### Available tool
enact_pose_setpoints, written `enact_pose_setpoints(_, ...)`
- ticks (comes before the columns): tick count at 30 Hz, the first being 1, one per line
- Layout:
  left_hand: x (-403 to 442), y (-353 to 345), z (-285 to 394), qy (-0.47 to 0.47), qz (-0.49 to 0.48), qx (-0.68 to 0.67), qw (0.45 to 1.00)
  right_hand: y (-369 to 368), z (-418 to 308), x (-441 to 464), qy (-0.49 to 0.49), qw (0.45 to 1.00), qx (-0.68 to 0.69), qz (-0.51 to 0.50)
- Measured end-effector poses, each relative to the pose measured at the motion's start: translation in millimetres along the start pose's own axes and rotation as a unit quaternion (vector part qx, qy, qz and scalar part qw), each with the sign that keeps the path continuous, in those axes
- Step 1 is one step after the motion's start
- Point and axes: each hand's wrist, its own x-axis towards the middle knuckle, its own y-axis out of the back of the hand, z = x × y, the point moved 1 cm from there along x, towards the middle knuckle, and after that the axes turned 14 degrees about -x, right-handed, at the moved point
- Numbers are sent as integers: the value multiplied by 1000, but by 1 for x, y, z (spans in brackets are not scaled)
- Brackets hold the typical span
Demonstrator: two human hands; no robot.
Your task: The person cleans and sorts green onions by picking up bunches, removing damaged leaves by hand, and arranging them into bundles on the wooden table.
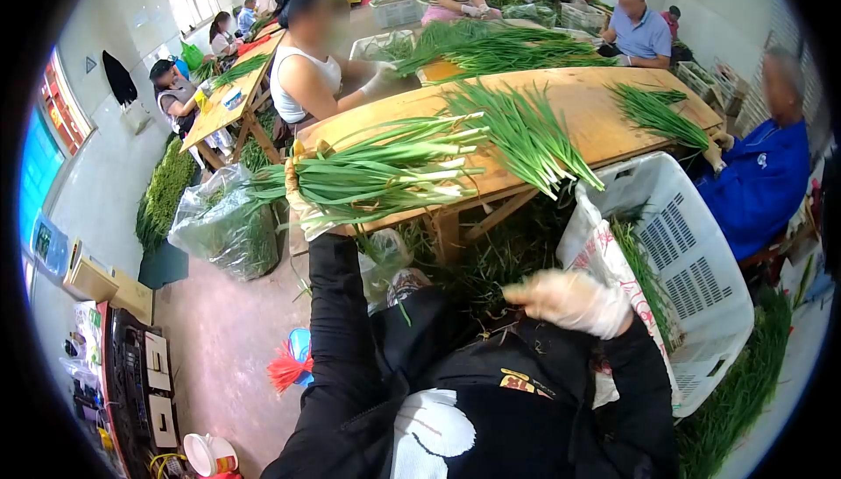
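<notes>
My left hand (300, 190), in a pale glove, is wrapped round a large bunch of green stalks (385, 171), their white ends pointing right over the table edge. My right hand (569, 301), also gloved, hovers over my lap, left of the white crate; it is blurred, and its finger pose is unclear. Another pile of green stalks (526, 133) lies on the wooden table (350, 133) just beyond the held bunch.
The white crate (683, 243) with a sack liner stands at my right. A filled plastic bag (229, 225) sits on the floor at left. Co-workers sit around the table, one in blue (762, 186) at right and one in white (307, 76) across it.
</notes>
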Motion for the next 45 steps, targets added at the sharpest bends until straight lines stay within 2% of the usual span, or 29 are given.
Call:
enact_pose_setpoints(2,2,0,-3,-32,33,26,999,49,-16,20,63,959,105,254)
enact_pose_setpoints(3,-4,-12,-10,-5,-22,-5,1000,61,-19,27,90,934,109,328)
enact_pose_setpoints(4,-5,-14,-13,-4,-23,-5,1000,70,-22,33,117,902,111,401)
enact_pose_setpoints(6,-5,-17,-17,52,-12,-75,996,81,-29,51,87,866,-120,478)
enact_pose_setpoints(7,-15,-42,-31,47,-41,-138,988,80,-32,60,71,865,-166,469)
enact_pose_setpoints(8,-15,-41,-29,49,-43,-138,988,78,-31,67,57,862,-212,457)
enact_pose_setpoints(9,-15,-39,-27,64,-26,-100,993,54,-5,85,44,894,-236,379)
enact_pose_setpoints(10,-15,-42,-27,78,-11,-63,995,63,-20,87,8,887,-199,416)
enact_pose_setpoints(11,-16,-47,-30,108,-37,-110,987,58,-17,90,32,870,-203,448)
enact_pose_setpoints(12,-20,-51,-33,63,-16,-43,997,52,-14,93,57,852,-207,478)
enact_pose_setpoints(13,-19,-51,-34,93,-52,-76,991,51,-19,88,17,879,-208,428)
enact_pose_setpoints(14,-19,-51,-36,122,-89,-110,982,41,-11,91,35,887,-180,423)
enact_pose_setpoints(16,-17,-47,-35,108,-58,-109,987,35,-8,90,17,918,-101,383)
enact_pose_setpoints(20,-18,-45,-42,21,-26,-52,998,27,-3,77,53,946,-86,309)
enact_pose_setpoints(21,-25,-57,-46,33,-14,-39,999,21,-2,77,37,971,1,237)
enact_pose_setpoints(22,-29,-63,-49,45,-2,-27,999,15,-3,79,58,971,46,226)
enact_pose_setpoints(24,-27,-59,-54,27,6,-24,999,3,-7,80,24,974,15,223)
enact_pose_setpoints(25,-26,-58,-54,35,2,-20,999,-3,-6,84,40,965,-25,258)
enact_pose_setpoints(28,-29,-65,-54,43,5,10,999,-3,-7,83,41,934,132,330)
enact_pose_setpoints(30,-31,-67,-53,31,50,74,995,14,-12,75,-13,932,94,349)
enact_pose_setpoints(32,-25,-50,-48,48,87,97,990,3,-3,71,-20,934,96,344)
enact_pose_setpoints(33,-23,-44,-46,39,82,115,989,-1,-2,69,-46,888,352,294)
enact_pose_setpoints(34,-22,-43,-46,30,77,132,988,-3,-2,68,-70,778,583,223)
enact_pose_setpoints(36,-26,-43,-47,18,92,132,987,7,-5,63,-54,782,585,207)
enact_pose_setpoints(38,-25,-40,-44,17,58,131,990,25,-15,63,-54,781,601,162)
enact_pose_setpoints(39,-24,-40,-42,16,55,159,986,27,-12,61,-72,759,639,108)
enact_pose_setpoints(40,-26,-42,-41,16,56,159,986,26,-10,62,-73,758,639,108)
enact_pose_setpoints(43,-27,-46,-41,12,34,188,982,19,-7,66,-159,836,520,72)
enact_pose_setpoints(45,-25,-44,-39,19,28,172,985,13,-7,69,-150,843,511,82)
